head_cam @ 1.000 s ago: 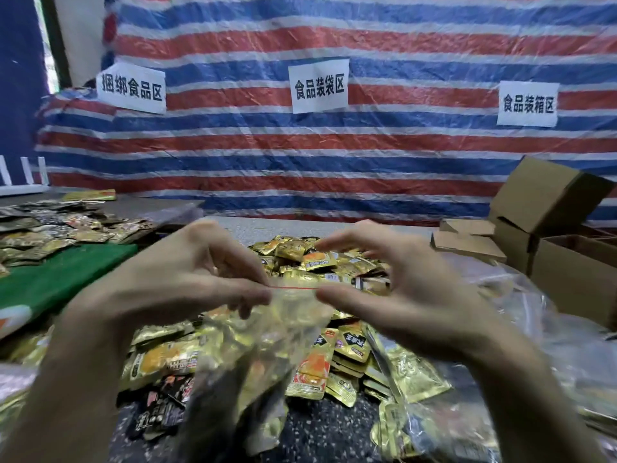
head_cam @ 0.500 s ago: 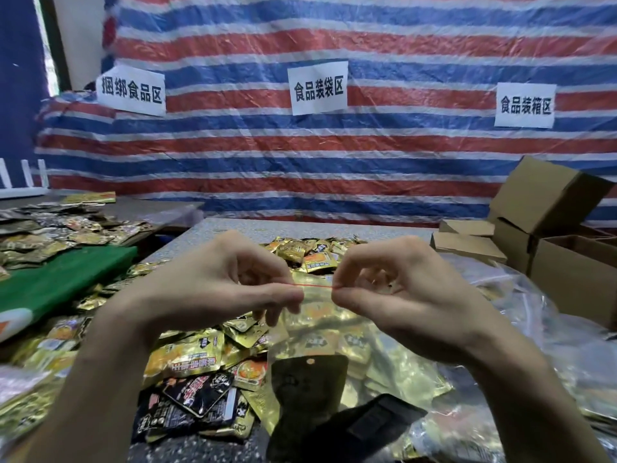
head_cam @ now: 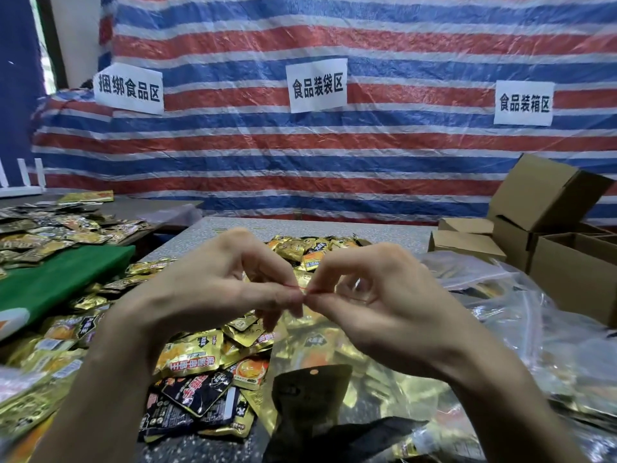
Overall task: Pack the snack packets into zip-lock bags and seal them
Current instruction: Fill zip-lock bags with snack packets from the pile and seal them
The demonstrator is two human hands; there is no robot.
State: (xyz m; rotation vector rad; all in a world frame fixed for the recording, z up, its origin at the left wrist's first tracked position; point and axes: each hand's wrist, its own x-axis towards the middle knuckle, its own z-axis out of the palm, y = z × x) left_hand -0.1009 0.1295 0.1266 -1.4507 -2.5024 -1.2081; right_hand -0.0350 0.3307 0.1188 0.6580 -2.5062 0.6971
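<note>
A green cloth (head_cam: 60, 282) is laid at the surface's (head_cam: 233, 225) left edge, with loose packets (head_cam: 197, 355) heaped beside it. The bag (head_cam: 320, 362) is pinched at its red zip strip (head_cam: 302, 288) by the left hand (head_cam: 213, 295) and right hand (head_cam: 377, 305), fingers clenched on it tip to tip. Stuffed with gold and black packets, it's held up over the front edge. Boxes (head_cam: 547, 235) are stacked at the right edge.

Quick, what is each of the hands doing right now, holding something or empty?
Left hand: pinches the red seal strip of the filled clear plastic zip-lock bag.
Right hand: pinches the same strip, right beside the left.
</note>
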